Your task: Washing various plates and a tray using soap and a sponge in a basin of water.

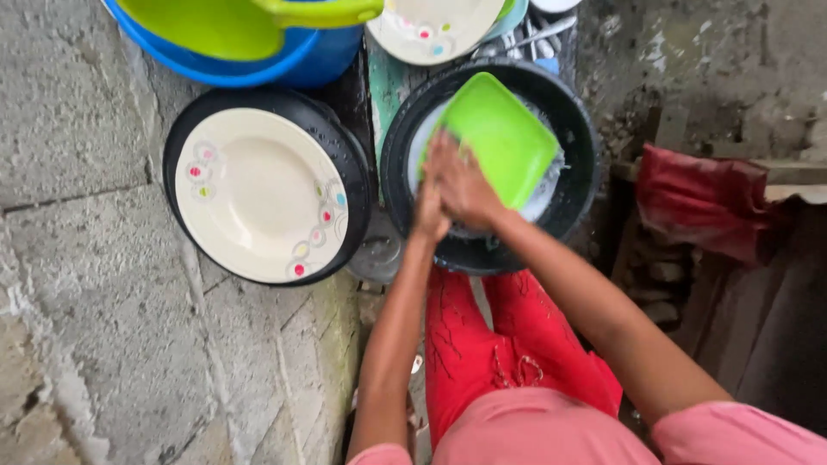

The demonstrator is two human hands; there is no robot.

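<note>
A bright green square plate (504, 138) stands tilted in a black round basin (575, 185) holding soapy water. My left hand (429, 205) grips the plate's near-left edge from below. My right hand (461, 179) lies flat on the plate's face at its lower left corner, fingers together; whether it holds a sponge is hidden. Both forearms reach up from the bottom of the view.
A second black basin (353, 164) to the left holds a cream plate (258, 196) with coloured dots. Behind are a blue tub (258, 65) with a lime-green scoop (215, 26), another cream plate (435, 26) and cutlery (530, 39). A red cloth (702, 202) lies right, stone paving (95, 327) left.
</note>
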